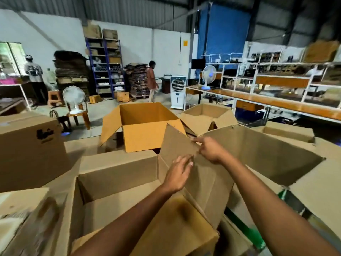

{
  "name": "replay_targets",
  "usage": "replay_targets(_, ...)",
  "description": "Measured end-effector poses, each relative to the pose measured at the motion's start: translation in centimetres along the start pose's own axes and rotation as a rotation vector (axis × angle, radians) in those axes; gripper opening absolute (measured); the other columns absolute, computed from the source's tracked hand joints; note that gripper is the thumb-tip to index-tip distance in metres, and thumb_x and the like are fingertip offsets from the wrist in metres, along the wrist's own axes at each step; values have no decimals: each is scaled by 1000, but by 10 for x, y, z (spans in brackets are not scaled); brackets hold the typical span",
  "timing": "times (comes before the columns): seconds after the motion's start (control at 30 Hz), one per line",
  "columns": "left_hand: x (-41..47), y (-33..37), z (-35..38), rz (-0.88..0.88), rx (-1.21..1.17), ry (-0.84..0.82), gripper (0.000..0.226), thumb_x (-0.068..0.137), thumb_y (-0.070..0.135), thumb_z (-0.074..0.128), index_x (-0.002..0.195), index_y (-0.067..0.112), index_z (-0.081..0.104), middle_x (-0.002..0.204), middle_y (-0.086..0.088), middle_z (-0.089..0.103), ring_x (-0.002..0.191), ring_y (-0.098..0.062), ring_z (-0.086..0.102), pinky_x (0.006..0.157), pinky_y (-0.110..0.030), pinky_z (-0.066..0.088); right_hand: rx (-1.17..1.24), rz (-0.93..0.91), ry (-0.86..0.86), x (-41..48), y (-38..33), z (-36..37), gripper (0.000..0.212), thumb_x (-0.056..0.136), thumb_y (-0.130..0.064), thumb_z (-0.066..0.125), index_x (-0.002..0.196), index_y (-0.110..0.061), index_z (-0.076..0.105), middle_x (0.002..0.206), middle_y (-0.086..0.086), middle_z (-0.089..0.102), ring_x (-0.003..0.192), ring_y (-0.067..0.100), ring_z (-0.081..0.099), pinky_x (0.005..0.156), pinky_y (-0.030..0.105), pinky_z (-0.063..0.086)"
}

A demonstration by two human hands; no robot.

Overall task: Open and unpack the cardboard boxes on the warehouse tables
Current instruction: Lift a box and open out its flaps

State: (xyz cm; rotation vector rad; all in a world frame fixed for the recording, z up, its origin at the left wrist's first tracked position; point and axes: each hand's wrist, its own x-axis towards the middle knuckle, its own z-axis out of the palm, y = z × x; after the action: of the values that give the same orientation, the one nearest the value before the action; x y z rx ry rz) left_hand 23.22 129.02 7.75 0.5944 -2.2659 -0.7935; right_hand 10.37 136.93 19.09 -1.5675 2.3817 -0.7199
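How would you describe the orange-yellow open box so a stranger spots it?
Find the white air cooler on the floor. Nearer and left of it stands the orange-yellow box, flaps open. The brown boxes around it are duller.

Matt brown cardboard boxes point(118, 174); glossy orange wooden bench top point(276, 102).

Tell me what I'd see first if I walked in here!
In the middle, the left hand touches and the right hand pinches a raised cardboard flap. Open cardboard boxes crowd all round; the brightest, an orange-brown box, stands just behind. Farther back, a white air cooler stands on the floor.
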Motion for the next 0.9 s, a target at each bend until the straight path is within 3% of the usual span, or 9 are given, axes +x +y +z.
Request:
replay_targets(0.07, 11, -8, 15, -53, 92, -32, 44, 103, 34, 43, 142, 14, 49, 140, -9, 52, 132, -24, 44, 112, -32, 30, -41, 17, -16, 7, 23, -1, 45, 90, 2, 52, 133, -8, 60, 132, 14, 63, 123, 33, 56, 102, 38, 44)
replay_targets(0.13, 23, -20, 29, -255, 87, -39, 48, 101, 37, 46, 145, 16, 43, 143, -12, 45, 134, -30, 40, 113, -35, 29, -81, 37, -43, 12, 40, 2, 42, 94, -3, 49, 135, -9, 56, 135, 14, 60, 124, 34, 55, 104, 42, 43)
replay_targets(0.27, 34, -36, 51, -757, -147, 63, 61, 92, 54, 54, 138, 15, 40, 140, -17, 42, 127, -40, 44, 108, -42, 37, -203, 27, -83, 19, 72, 8, 42, 100, -17, 41, 141, -18, 45, 139, 15, 56, 122, 34, 55, 103, 46, 45)
replay_targets(0.37, 35, -41, 65, -922, -316, 120, 84, 82, 62, 64, 143, 16, 28, 141, -19, 35, 124, -42, 44, 100, -45, 43, -291, 44, -101, 15, 98, 16, 51, 101, -19, 36, 152, -15, 32, 145, 20, 49, 128, 36, 50, 106, 40, 41)
replay_targets(0.43, 34, -43, 70, -961, -340, 133, 96, 76, 58, 73, 145, 17, 21, 142, -19, 33, 124, -41, 44, 96, -45, 45, -340, 127, -140, 7, 117, 39, 55, 102, -24, 30, 155, -11, 23, 152, 25, 38, 135, 39, 42, 112, 41, 35)
replay_targets(0.6, 24, -54, 82, -929, -190, 92, 102, 82, 23, 72, 156, 27, 2, 144, -20, 34, 122, -42, 48, 99, -45, 49, -451, 196, -327, -6, 141, 110, 49, 98, -39, 41, 140, -15, 49, 160, 19, 23, 143, 41, 26, 113, 50, 29)
replay_targets(0.7, 18, -61, 89, -886, -150, 106, 91, 91, 23, 62, 156, 31, -2, 145, -18, 35, 121, -41, 49, 98, -46, 49, -244, 200, -436, -7, 136, 145, 48, 94, -34, 56, 137, -14, 52, 143, 16, 52, 127, 34, 52, 103, 37, 45)
replay_targets(0.77, 19, -59, 89, -874, -115, 83, 86, 95, 27, 58, 156, 29, -2, 146, -18, 34, 123, -41, 49, 100, -45, 47, -156, 212, -443, -8, 128, 164, 43, 92, -26, 54, 133, -13, 56, 134, 14, 60, 119, 33, 59, 99, 38, 49)
replay_targets(0.9, 15, -63, 79, -816, -119, 6, 85, 94, 31, 53, 156, 27, -5, 145, -19, 39, 118, -38, 54, 97, -43, 49, 36, 194, -272, -9, 105, 176, 27, 96, -22, 50, 112, -8, 67, 119, 15, 68, 110, 32, 63, 87, 34, 50)
